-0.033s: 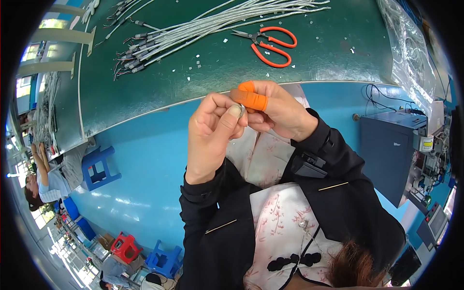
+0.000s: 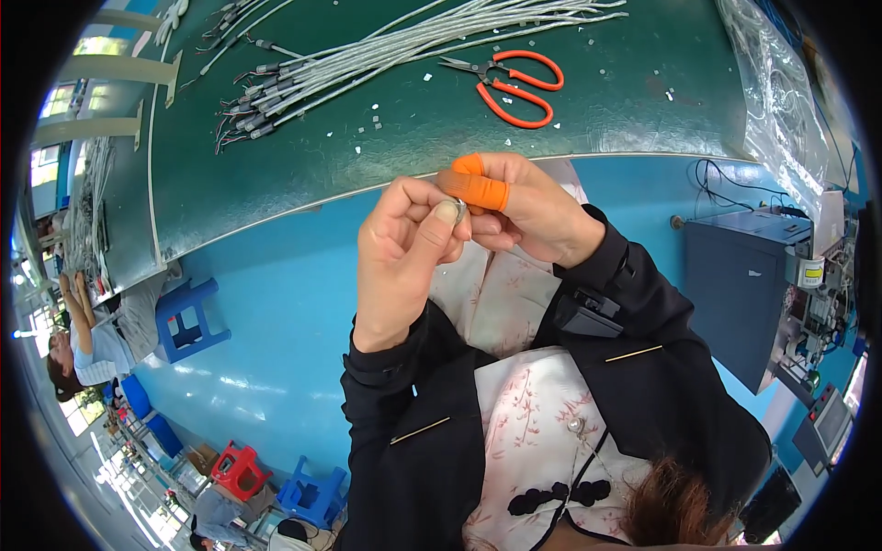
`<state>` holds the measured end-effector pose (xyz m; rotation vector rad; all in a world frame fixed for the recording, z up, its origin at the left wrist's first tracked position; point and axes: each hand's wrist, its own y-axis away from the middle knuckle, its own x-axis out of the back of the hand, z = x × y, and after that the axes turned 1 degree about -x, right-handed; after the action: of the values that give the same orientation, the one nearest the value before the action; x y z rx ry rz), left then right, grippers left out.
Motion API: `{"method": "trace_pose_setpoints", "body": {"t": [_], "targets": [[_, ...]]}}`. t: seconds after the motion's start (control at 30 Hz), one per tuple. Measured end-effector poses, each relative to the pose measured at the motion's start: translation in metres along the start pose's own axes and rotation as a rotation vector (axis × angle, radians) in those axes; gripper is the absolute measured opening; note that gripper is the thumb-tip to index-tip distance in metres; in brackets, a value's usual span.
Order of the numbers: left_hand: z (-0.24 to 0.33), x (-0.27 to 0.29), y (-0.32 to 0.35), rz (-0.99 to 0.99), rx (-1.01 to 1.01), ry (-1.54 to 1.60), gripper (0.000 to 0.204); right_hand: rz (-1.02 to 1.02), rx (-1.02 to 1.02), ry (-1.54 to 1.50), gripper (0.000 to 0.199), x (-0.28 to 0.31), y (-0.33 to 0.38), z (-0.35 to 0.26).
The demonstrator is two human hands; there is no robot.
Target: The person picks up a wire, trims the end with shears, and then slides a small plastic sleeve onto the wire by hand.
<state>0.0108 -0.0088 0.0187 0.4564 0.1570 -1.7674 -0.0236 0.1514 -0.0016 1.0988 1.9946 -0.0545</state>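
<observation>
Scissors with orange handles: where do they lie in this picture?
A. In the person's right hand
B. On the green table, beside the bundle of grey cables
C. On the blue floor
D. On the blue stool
B: the scissors lie flat on the green table, just right of the grey cables, untouched by either hand.

hands [image 2: 469, 216] pinch small silvery piece [image 2: 457, 208]; scissors [image 2: 510, 81] on bench [image 2: 367, 156]

Both arms come up from the bottom in black sleeves, bent so the hands meet in the middle. The left hand [image 2: 404, 253] is curled, its thumb and fingers pinched together. The right hand [image 2: 524, 207] touches it, fingers bent, with orange rubber covers on two fingertips [image 2: 482, 190].
</observation>
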Motion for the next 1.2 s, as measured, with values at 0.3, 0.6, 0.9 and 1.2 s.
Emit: {"method": "trace_pose_setpoints", "body": {"t": [0.3, 0.6, 0.9, 1.2], "targets": [[-0.008, -0.014, 0.005, 0.11, -0.596, -0.779, 0.01, -0.114, 0.045, -0.102, 0.018, 0.005, 0.003, 0.002], [-0.013, -0.013, 0.004, 0.127, -0.761, -0.822, 0.012, -0.052, 0.177, -0.067, 0.019, -0.003, 0.005, 0.013], [-0.008, -0.014, 0.005, 0.12, -0.554, -0.486, 0.007, -0.041, 0.143, -0.082, 0.021, -0.005, 0.004, 0.011], [-0.008, -0.002, 0.0, 0.196, -0.187, -0.09, 0.005, 0.14, 0.333, 0.233, 0.02, -0.006, 0.008, 0.012]]}}
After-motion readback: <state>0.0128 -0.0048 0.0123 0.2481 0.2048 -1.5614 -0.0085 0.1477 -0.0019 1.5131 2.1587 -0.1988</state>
